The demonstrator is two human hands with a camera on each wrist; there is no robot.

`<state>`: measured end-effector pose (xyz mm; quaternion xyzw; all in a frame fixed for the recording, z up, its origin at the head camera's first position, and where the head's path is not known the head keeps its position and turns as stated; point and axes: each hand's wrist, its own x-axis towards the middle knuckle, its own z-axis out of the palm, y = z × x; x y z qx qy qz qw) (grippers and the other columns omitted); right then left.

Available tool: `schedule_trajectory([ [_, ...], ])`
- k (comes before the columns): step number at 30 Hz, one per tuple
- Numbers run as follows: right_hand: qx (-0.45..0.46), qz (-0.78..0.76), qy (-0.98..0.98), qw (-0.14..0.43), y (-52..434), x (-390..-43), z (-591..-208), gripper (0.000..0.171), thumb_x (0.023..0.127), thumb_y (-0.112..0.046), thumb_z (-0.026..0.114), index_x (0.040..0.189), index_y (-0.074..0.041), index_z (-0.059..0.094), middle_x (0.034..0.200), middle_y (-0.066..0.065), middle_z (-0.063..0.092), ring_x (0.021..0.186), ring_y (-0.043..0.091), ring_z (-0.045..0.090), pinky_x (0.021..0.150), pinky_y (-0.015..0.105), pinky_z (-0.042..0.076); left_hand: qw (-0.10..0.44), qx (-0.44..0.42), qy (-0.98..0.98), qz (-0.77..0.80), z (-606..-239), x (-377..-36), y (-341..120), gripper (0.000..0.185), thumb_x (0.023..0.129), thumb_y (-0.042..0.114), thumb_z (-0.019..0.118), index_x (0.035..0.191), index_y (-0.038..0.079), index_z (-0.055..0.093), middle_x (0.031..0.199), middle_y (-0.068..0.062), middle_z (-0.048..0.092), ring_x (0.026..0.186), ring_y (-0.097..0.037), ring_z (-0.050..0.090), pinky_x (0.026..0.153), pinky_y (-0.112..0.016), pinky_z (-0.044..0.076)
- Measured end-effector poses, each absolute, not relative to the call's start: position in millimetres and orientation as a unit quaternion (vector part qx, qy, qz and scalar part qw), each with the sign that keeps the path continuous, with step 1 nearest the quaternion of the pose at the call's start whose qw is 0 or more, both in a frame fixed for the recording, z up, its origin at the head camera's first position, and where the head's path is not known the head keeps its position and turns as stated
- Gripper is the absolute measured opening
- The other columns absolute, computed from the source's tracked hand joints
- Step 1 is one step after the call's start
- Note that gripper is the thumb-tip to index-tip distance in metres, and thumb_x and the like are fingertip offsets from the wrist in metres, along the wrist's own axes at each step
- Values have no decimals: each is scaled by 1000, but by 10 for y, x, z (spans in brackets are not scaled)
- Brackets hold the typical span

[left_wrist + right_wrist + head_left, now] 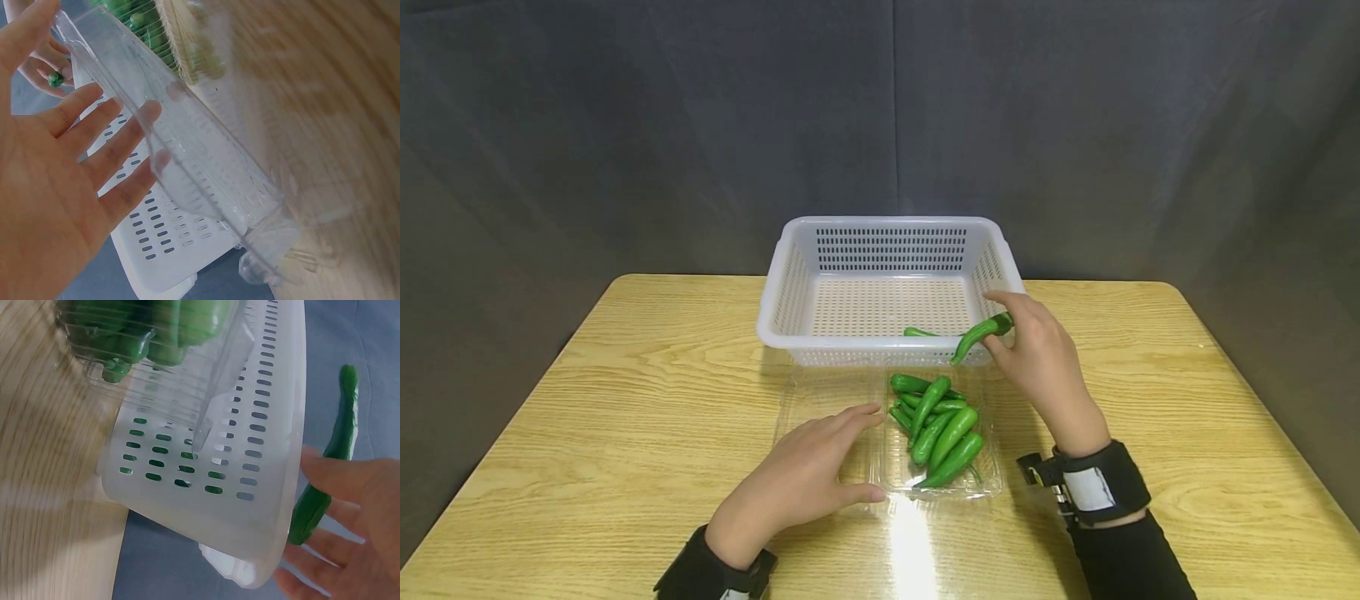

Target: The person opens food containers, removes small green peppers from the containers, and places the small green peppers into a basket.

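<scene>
My right hand (1037,346) pinches one green chili pepper (977,335) between thumb and fingers, above the front right rim of a white perforated plastic basket (850,342). In the right wrist view the pepper (342,431) lies slanted across the fingers beside the basket's rim. A clear plastic clamshell box (991,479) lies spread in front of the basket, with a pile of green chili peppers (953,437) in its right half. Over its left half is my left hand (801,467), fingers extended; in the left wrist view its fingertips are at the clear plastic edge (181,165).
Another green pepper (919,332) shows inside the basket near its front wall. Everything stands on a light wooden table (647,400), with a dark grey cloth (700,125) hanging behind it. Black straps (1101,487) circle the wrists.
</scene>
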<state>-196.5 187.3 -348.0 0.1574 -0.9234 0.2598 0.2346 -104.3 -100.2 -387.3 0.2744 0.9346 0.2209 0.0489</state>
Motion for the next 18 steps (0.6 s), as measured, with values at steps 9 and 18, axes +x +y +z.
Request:
schedule_trajectory([
  [9, 131, 262, -926, 239, 1852, -1960, -3482, 47, 80, 6, 72, 126, -1, 63, 127, 22, 62, 108, 38, 60, 78, 53, 52, 51, 273, 934, 223, -3875, -1044, -1002, 87, 81, 55, 74, 151, 16, 41, 157, -3, 37, 138, -26, 42, 110, -54, 35],
  [18, 135, 266, -927, 229, 1826, -1958, -3479, 41, 82, 10, 66, 122, 0, 64, 124, 22, 63, 103, 38, 61, 73, 53, 52, 54, 269, 935, 227, -3865, -1041, -992, 87, 81, 56, 74, 151, 16, 42, 156, -1, 38, 138, -25, 42, 110, -53, 35],
])
